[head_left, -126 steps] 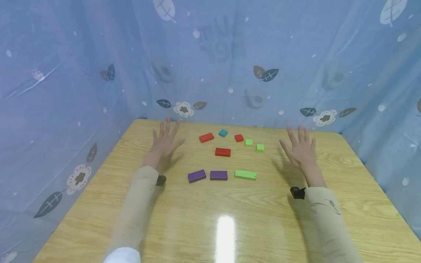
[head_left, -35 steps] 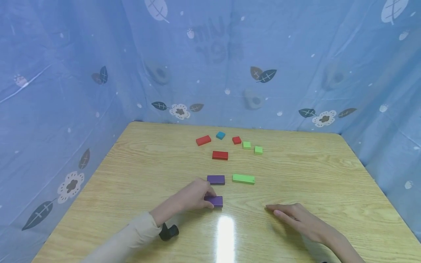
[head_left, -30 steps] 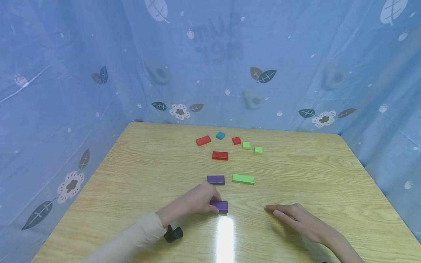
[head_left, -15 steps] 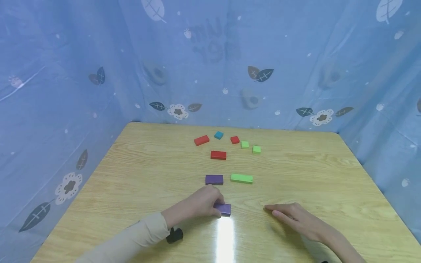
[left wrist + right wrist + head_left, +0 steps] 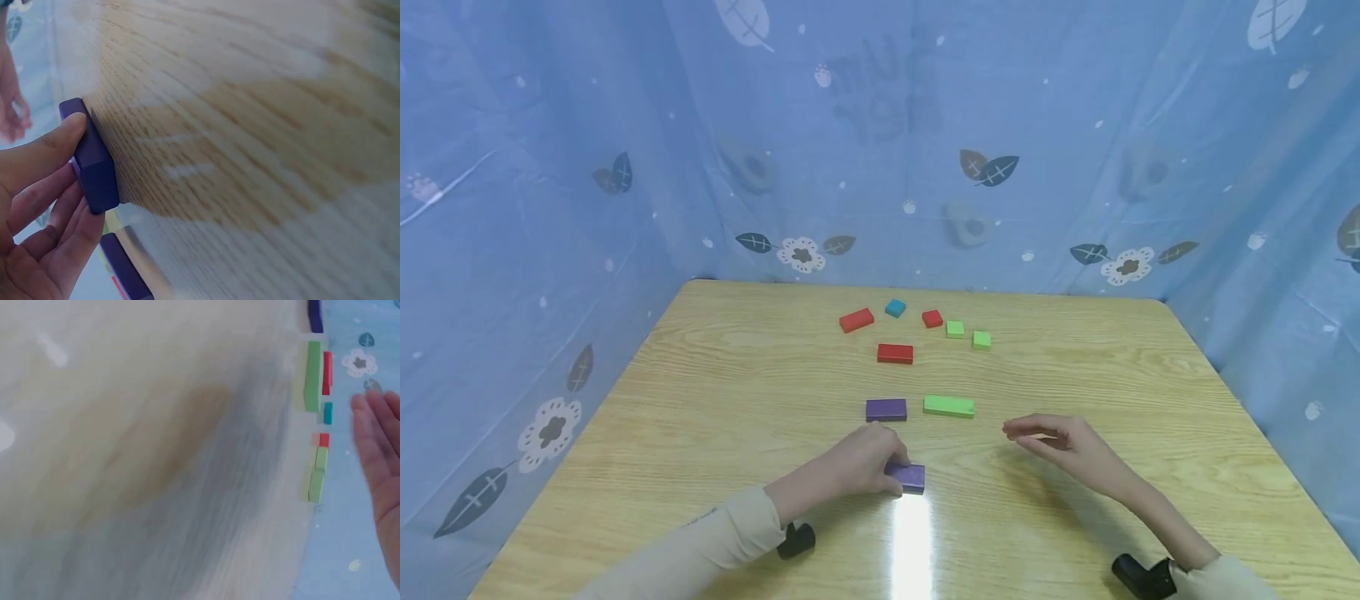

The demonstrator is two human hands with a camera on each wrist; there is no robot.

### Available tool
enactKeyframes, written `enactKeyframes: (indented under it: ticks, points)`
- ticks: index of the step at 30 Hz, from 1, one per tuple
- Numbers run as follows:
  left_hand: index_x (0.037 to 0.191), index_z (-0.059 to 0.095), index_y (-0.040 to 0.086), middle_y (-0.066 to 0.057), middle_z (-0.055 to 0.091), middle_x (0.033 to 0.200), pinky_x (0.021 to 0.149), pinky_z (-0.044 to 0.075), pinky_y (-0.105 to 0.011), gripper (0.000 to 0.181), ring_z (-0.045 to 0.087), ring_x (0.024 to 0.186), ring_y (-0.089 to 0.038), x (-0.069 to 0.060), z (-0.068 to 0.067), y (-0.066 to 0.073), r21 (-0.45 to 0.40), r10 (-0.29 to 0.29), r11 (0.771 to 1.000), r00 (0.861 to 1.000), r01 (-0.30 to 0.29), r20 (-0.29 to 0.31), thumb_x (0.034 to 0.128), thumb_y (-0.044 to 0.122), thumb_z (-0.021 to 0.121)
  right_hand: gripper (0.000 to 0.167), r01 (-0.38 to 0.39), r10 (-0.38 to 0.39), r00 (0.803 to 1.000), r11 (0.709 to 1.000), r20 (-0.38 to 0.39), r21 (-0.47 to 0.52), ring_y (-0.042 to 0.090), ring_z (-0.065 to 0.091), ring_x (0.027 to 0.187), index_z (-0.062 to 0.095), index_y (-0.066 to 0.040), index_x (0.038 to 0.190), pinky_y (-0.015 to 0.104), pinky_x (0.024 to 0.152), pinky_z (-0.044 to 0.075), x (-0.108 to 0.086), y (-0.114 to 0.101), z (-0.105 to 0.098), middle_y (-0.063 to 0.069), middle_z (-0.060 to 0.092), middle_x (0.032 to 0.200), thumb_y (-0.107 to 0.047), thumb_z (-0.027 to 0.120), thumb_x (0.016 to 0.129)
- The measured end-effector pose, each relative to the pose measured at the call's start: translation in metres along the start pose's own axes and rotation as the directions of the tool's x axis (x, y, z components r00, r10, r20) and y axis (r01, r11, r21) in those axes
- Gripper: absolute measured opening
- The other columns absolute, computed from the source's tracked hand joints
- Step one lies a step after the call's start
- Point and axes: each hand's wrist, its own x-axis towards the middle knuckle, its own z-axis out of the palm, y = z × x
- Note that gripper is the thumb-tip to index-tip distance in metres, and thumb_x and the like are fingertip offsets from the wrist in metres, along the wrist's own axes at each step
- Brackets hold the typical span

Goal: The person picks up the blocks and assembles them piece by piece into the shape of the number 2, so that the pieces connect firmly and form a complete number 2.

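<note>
On the wooden table (image 5: 737, 392), a left hand (image 5: 861, 460) pinches a purple block (image 5: 912, 478)

Nearest the person, a beige left sleeve (image 5: 700, 550) and a beige right sleeve (image 5: 1221, 581) come in from the bottom. By the left wrist is a black gadget (image 5: 796, 541), and by the right wrist is another black gadget (image 5: 1141, 577). A bright patch of light (image 5: 912, 542) shines on the wood, just in front of the purple block.

The left hand grips the purple block by its left end. The thumb presses one side and the other fingers are bent round behind. I cannot tell if the block touches the wood.

Over to the right, the right hand (image 5: 1071, 450) is above the table. Its fingers are loosely bent, with a gap between them and the thumb.

A bit farther back, a second purple block (image 5: 886, 409) lies flat, with a long green block (image 5: 948, 406) just beside it on the right. Behind them is a red block (image 5: 895, 354).

Farther still are two little green blocks (image 5: 981, 340), near each other, then a tilted red block (image 5: 857, 320) on the left, a small red block (image 5: 932, 318) and a small blue block (image 5: 895, 308).

Behind the table hangs a blue curtain (image 5: 880, 183) with white flowers (image 5: 802, 254) and dark leaves (image 5: 1000, 171) on it.
</note>
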Motion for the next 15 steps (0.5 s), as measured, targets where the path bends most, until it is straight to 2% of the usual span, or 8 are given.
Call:
enactKeyframes:
  ticks: [4,6,11,13,15]
  points:
    - [0.095,0.075,0.007,0.001,0.073,0.088,0.073,0.047,-0.017,0.03,0.06,0.077,-0.003,0.001,-0.001,-0.001,-0.014,-0.011,1.0,1.0,0.011,-0.001,0.0707,0.022,0.084,0.025,0.016,-0.013,0.994,0.999,-0.106,0.034,0.006,0.064,0.1,0.064,0.007,0.113,0.023,0.082,0.052,0.024,0.004,0.002,0.023,0.065,0.112,-0.004,0.063,0.091]
    - [0.096,0.075,0.007,0.0,0.073,0.09,0.073,0.047,-0.016,0.03,0.062,0.079,-0.004,0.0,0.0,-0.001,-0.025,-0.017,1.0,1.0,0.017,0.0,0.0709,0.022,0.084,0.025,0.031,-0.025,0.993,0.998,-0.12,0.054,0.01,0.065,0.099,0.064,0.009,0.112,0.024,0.082,0.052,0.035,0.008,0.004,0.026,0.064,0.111,-0.002,0.065,0.089]
    - [0.097,0.075,0.008,0.0,0.073,0.09,0.073,0.047,-0.015,0.031,0.062,0.079,-0.003,-0.002,0.002,0.0,-0.038,-0.033,0.999,0.999,0.033,0.0,0.0706,0.022,0.084,0.032,0.006,0.004,0.995,0.994,-0.097,0.11,0.03,0.064,0.102,0.062,0.013,0.112,0.027,0.085,0.052,0.062,0.02,0.008,0.03,0.062,0.112,0.001,0.07,0.084]
    - [0.096,0.075,0.008,0.001,0.073,0.089,0.072,0.046,-0.014,0.031,0.06,0.077,-0.002,-0.002,0.003,0.0,-0.036,-0.036,0.999,0.999,0.035,-0.003,0.0701,0.022,0.084,0.037,-0.025,0.03,0.997,0.997,-0.068,0.078,0.036,0.062,0.103,0.062,0.012,0.113,0.028,0.087,0.051,0.071,0.024,0.009,0.028,0.062,0.113,-0.003,0.074,0.082]
    - [0.095,0.075,0.008,0.001,0.073,0.088,0.071,0.046,-0.013,0.03,0.06,0.076,-0.001,-0.002,0.003,0.0,-0.032,-0.027,0.999,1.0,0.026,-0.007,0.0699,0.022,0.084,0.042,-0.043,0.043,0.999,0.999,-0.029,-0.009,0.036,0.062,0.104,0.062,0.009,0.115,0.029,0.088,0.051,0.078,0.029,0.01,0.024,0.064,0.113,-0.009,0.077,0.079]
